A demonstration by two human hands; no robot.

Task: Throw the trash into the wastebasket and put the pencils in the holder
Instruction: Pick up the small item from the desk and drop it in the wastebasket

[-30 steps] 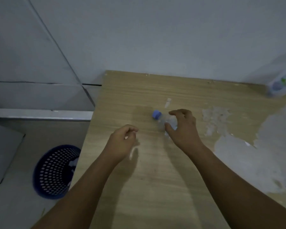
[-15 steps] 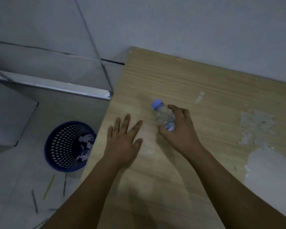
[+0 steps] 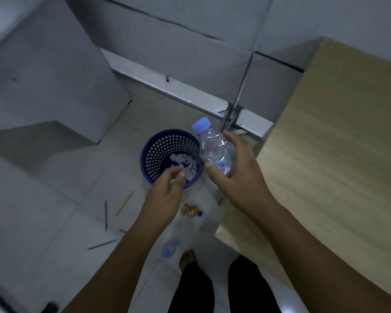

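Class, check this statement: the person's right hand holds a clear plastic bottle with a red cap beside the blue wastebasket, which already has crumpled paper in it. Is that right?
Not quite. The cap is light blue, not red, as the head view shows. The rest stands: the right hand holds the clear plastic bottle beside the blue wastebasket, which already has crumpled paper in it.
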